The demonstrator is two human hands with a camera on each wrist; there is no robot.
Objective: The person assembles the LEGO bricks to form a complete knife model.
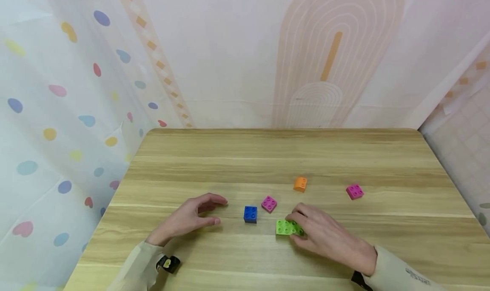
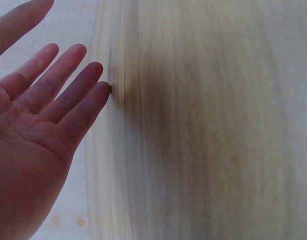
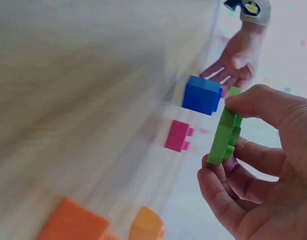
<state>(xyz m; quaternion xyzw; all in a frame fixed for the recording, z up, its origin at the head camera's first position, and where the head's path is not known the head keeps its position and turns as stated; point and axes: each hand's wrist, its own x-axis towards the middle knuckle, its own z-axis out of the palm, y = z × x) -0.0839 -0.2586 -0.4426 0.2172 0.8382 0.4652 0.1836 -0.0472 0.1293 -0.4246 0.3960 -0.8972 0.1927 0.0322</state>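
Note:
My right hand (image 1: 321,235) pinches a lime-green toy building brick (image 1: 284,227) between thumb and fingers, its studs facing up in the head view. In the right wrist view the thumb lies on one end of the green brick (image 3: 224,132) and fingertips touch the other. My left hand (image 1: 193,216) holds nothing, its fingers apart and loosely bent, low over the wooden table. Nearest to it on the right is a blue brick (image 1: 250,214). A magenta brick (image 1: 269,203) lies between the blue brick and the right hand, slightly farther back.
An orange brick with a curved side (image 1: 300,184) lies behind the right hand. Another magenta brick (image 1: 354,191) is farther right. An orange-red block (image 3: 73,222) shows at the right wrist view's lower edge. Curtains hang behind the table (image 1: 229,155) and along its left.

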